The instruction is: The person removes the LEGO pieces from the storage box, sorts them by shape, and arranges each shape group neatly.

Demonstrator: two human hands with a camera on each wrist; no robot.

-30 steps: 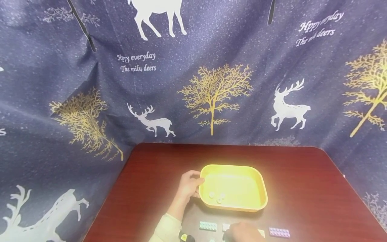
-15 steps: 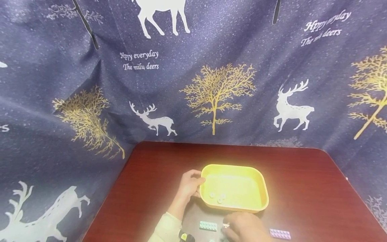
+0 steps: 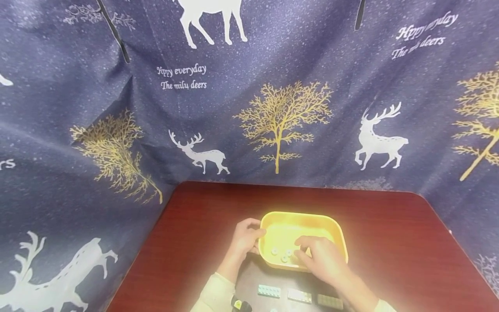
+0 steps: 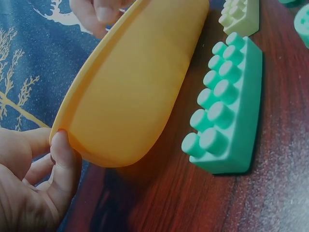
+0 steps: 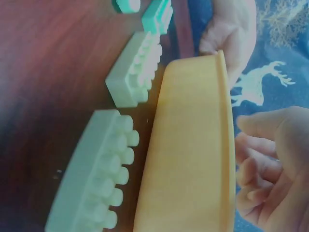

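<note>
Currently, left hand (image 3: pixel 243 237) grips yellow bin (image 3: pixel 298 219) at its rim.
Right hand (image 3: pixel 322 256) hovers above, fingers bent, any grasp not discernible; three white rings (image 3: pixel 285 259) lie inside the bin.

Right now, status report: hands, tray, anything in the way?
Left hand gripping yellow tray at one end. Right hand above tray, grip unclear. Three small round pieces inside. No obstruction seen; toy blocks on the near side.

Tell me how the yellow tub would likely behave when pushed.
The yellow tub is probably stiff: its wall shows no bending where the left hand grips it. It looks light for its size, being thin-walled. Broad and shallow, it may slide before tipping.
</note>
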